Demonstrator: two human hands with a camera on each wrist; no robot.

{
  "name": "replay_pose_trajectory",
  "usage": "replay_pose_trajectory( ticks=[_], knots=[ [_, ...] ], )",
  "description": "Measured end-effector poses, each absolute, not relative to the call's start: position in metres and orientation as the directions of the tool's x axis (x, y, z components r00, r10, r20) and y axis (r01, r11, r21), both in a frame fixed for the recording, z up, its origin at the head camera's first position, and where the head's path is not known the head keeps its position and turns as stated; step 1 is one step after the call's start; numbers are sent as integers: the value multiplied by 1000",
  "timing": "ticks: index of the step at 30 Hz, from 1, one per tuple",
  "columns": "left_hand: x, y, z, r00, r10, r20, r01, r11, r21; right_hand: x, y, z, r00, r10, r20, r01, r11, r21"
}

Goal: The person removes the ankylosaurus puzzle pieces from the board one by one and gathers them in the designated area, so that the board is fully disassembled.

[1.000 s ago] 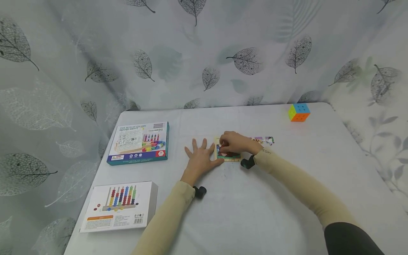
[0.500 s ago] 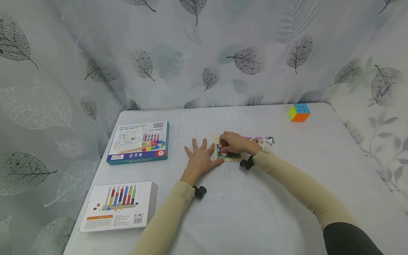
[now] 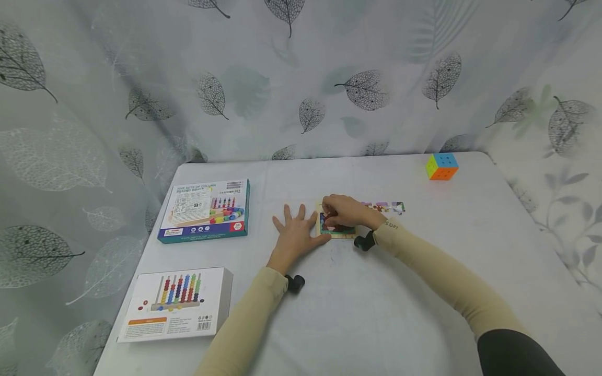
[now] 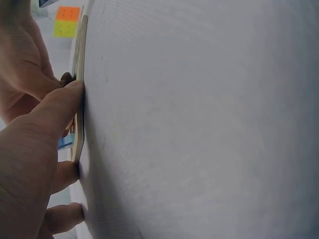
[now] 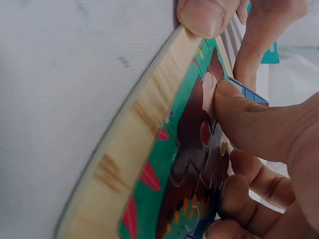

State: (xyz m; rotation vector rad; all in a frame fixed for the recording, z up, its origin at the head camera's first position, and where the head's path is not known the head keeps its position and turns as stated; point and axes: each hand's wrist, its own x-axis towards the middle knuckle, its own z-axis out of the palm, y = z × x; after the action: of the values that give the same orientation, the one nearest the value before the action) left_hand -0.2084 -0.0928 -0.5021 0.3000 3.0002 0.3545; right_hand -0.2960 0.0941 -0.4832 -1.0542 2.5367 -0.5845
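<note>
A jigsaw puzzle board [image 3: 340, 234] with a pale wooden frame lies on the table, its picture green and brown with interlocking pieces. My left hand [image 3: 294, 236] lies spread flat at its left side, thumb on the frame's near corner. Over the board, my right hand [image 3: 350, 210] has its fingers curled and pinches a puzzle piece [image 5: 247, 93] with a blue patterned part, tilted up from the board. The thumb [image 5: 234, 102] touches the board's brown area in the right wrist view. In the head view the right hand hides much of the picture and the piece.
Loose puzzle pieces [image 3: 397, 207] lie in a row behind the right wrist. A colourful cube [image 3: 442, 166] stands at the back right. On the left are a teal-edged bead toy box [image 3: 204, 210] and a white abacus box [image 3: 176, 304], all on the white-covered table [image 3: 367, 313].
Almost nothing differs. The right hand and wrist have shifted very slightly over the board; the left hand stays in place.
</note>
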Motion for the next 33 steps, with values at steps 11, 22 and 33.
replay_pose_trajectory(
  ticks=[11,22,33],
  knots=[
    [-208,-92,-502,-974,209,-91,181,952,246,-297,103,-488,-655,-756,-21,-589,527,-612],
    [-208,-92,-500,-975,198,-104,167,953,252,-295,112,-479,-711,-702,-44,-515,562,-647],
    [-209,-93,-501,-974,197,-115,162,953,257,-296,106,-483,-676,-728,-119,-521,586,-621]
  ],
)
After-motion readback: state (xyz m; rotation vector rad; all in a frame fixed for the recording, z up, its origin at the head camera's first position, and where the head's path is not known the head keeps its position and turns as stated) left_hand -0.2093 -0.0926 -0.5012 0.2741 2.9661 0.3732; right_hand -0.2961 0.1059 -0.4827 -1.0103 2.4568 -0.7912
